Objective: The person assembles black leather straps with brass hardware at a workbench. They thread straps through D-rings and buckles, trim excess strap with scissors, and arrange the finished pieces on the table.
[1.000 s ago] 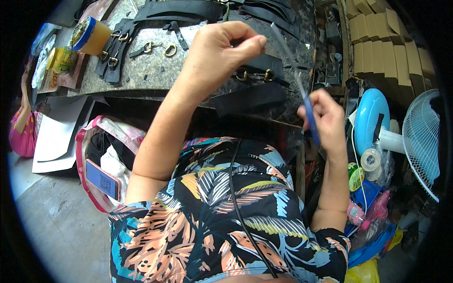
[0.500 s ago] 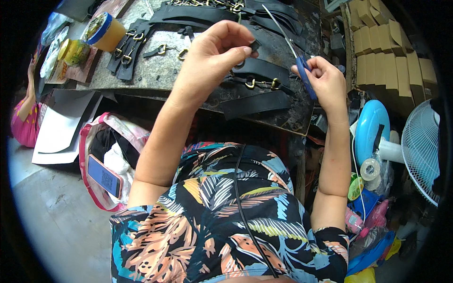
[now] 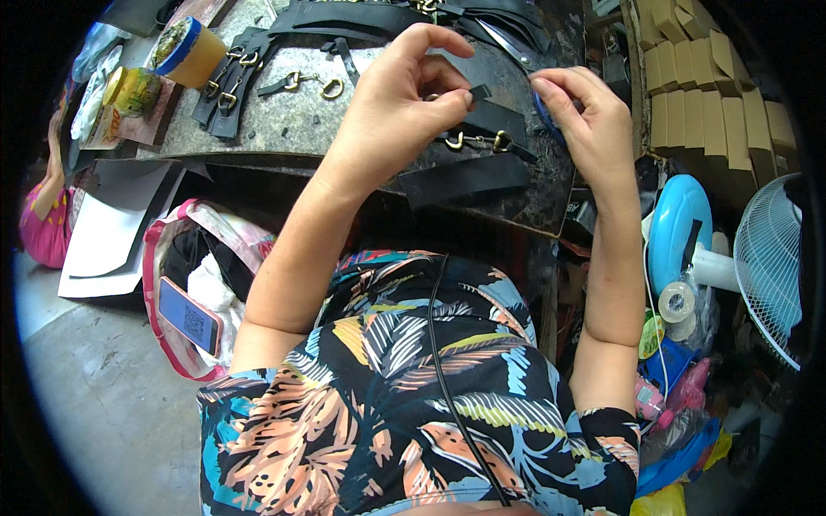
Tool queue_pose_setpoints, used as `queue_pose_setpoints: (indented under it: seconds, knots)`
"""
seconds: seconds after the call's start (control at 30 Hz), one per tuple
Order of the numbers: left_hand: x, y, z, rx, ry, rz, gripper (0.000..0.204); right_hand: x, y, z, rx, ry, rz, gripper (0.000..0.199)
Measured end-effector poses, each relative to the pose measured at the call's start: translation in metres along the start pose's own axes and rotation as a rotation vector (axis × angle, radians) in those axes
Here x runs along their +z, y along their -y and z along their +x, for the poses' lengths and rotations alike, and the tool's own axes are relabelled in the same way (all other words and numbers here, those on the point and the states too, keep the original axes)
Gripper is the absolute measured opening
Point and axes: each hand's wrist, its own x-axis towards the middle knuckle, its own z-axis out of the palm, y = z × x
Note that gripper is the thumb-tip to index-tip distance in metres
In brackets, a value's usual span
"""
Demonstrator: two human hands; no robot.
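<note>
Nearest you, beside your lap, a pink-trimmed bag [image 3: 176, 284] sits on the floor with a phone [image 3: 190, 316] resting on it. Up at the stone worktable [image 3: 284, 129] your left hand [image 3: 397, 103] pinches a small black strap piece [image 3: 478, 92] between thumb and fingertips, while your right hand [image 3: 588, 116] is closed around blue-handled scissors [image 3: 544, 107], just beside that piece. Under both hands lies a black strap with brass rings [image 3: 478, 138]; farther off, more black straps [image 3: 225, 86] and a yellow jar [image 3: 191, 52].
</note>
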Motion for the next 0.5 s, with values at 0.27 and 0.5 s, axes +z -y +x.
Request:
queue_pose_setpoints:
  seconds: [0.27,0.5]
  knots:
    - [0.007,-0.005,-0.001,0.017,0.120,0.106,0.039,-0.002,0.038,-0.007,-0.010,0.135,0.336,0.016]
    - [-0.006,-0.014,-0.022,0.032,0.197,0.149,0.020,-0.019,0.027,-0.030,0.115,0.068,0.547,0.015]
